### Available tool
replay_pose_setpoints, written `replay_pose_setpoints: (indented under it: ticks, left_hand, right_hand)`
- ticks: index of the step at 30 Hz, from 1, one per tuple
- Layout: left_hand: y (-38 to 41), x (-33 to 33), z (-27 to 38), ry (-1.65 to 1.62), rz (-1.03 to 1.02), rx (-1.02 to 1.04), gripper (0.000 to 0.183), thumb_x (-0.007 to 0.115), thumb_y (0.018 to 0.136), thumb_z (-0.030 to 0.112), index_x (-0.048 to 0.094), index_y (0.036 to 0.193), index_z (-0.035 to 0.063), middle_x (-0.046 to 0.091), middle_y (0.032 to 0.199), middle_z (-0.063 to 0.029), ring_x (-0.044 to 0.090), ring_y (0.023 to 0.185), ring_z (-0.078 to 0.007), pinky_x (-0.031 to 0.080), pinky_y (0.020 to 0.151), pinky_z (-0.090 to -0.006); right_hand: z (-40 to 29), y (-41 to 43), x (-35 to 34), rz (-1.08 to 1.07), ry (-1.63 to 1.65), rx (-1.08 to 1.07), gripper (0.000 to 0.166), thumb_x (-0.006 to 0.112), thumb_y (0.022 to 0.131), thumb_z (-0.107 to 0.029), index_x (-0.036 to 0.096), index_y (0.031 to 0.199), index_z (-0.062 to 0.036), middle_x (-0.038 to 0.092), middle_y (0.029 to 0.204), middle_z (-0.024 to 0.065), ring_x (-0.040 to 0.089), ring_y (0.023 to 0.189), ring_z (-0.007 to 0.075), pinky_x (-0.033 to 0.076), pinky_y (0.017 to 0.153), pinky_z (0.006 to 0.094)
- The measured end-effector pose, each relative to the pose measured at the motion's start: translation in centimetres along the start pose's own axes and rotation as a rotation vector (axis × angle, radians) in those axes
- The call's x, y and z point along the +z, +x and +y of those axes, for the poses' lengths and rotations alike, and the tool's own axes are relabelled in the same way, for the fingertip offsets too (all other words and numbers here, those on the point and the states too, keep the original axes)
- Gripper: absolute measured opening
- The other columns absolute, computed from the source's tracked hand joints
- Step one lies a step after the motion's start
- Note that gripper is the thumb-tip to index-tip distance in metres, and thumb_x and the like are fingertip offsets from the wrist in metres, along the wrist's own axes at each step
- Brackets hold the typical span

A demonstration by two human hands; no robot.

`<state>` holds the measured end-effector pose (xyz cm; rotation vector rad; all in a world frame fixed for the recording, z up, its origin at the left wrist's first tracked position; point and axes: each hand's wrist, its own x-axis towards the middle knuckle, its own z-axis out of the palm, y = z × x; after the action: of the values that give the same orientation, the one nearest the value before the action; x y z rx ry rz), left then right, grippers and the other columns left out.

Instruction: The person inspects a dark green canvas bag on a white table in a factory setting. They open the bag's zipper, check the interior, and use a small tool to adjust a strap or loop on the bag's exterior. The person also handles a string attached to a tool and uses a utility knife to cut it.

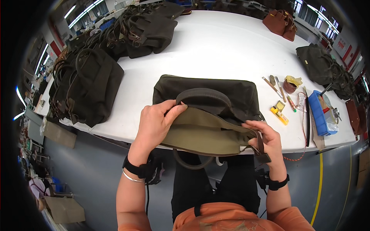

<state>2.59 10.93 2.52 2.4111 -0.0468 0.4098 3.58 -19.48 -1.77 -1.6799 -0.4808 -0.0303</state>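
A dark olive handbag [206,85] lies at the table's near edge with its zipped mouth spread wide. Its khaki lining [199,132] shows inside. My left hand [157,122] pinches the far zipper edge between thumb and fingers, close to the foot of the upper handle [205,93]. At the zipper's right end, my right hand [266,138] grips the bag's edge beside a dark end tab [262,158]. The second handle [193,166] hangs below the table edge, over my lap. My right fingertips are partly hidden by the bag.
Dark handbags [86,83] are heaped at left, with more at right [321,66]. A blue plastic bin [318,112] holds small items. Near it lie a yellow utility knife [279,115], slim tools [272,86] and a brown pot [289,86]. Brown bags [279,24] stand at the far right.
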Motion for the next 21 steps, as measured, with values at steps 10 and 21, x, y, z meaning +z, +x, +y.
replay_pose_setpoints:
  ticks: [10,21]
  left_hand:
    - [0.6,1.3,2.3,-0.173,-0.114,-0.129,0.051,0.061,0.094,0.041,0.062,0.070,-0.0043,0.043,0.049,-0.0119,0.036,0.046,-0.0153,0.035,0.046,-0.0325]
    - [0.4,3.1,0.2,-0.418,-0.135,-0.179,0.057,0.058,0.097,0.043,0.047,0.062,-0.0014,0.030,0.055,0.0031,0.028,0.055,-0.0063,0.027,0.047,-0.0286]
  right_hand:
    - [-7.2,-3.4,2.5,-0.224,-0.416,-0.365,0.049,0.069,0.086,-0.015,0.055,0.128,0.0053,0.058,0.129,0.0238,0.057,0.119,0.0387,0.045,0.101,0.0450]
    - [-4.5,-4.2,5.7,-1.180,0.020,-0.350,0.067,0.066,0.087,-0.042,0.049,0.135,0.0003,0.055,0.133,0.0200,0.049,0.128,0.0350,0.035,0.111,0.0503]
